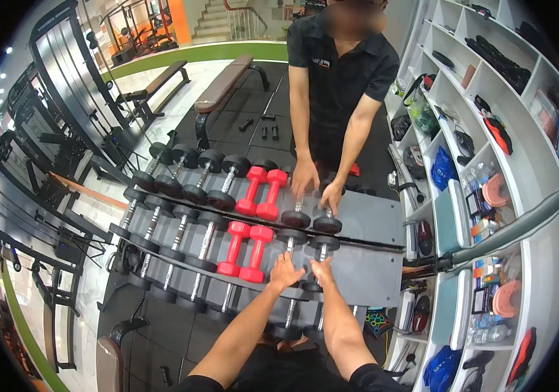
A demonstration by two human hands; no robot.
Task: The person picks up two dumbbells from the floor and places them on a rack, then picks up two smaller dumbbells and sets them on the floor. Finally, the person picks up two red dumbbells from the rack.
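Note:
My left hand (286,272) is on the chrome handle of a dumbbell (291,239) with black round ends, fingers around the handle and thumb out to the side. Beside it, my right hand (322,271) closes round the handle of a matching dumbbell (324,242). Both dumbbells lie side by side on the grey upper shelf of a rack (371,277). Just left of them are two red dumbbells (256,255). My palms and wrists partly cover the near ends of the dumbbells I hold.
More chrome-handled dumbbells (206,238) line the shelf leftward, with others on a lower tier. Behind the rack a mirror (371,209) reflects the dumbbells and a person in a dark shirt (341,72). White shelves (521,255) with bags and bottles stand at right.

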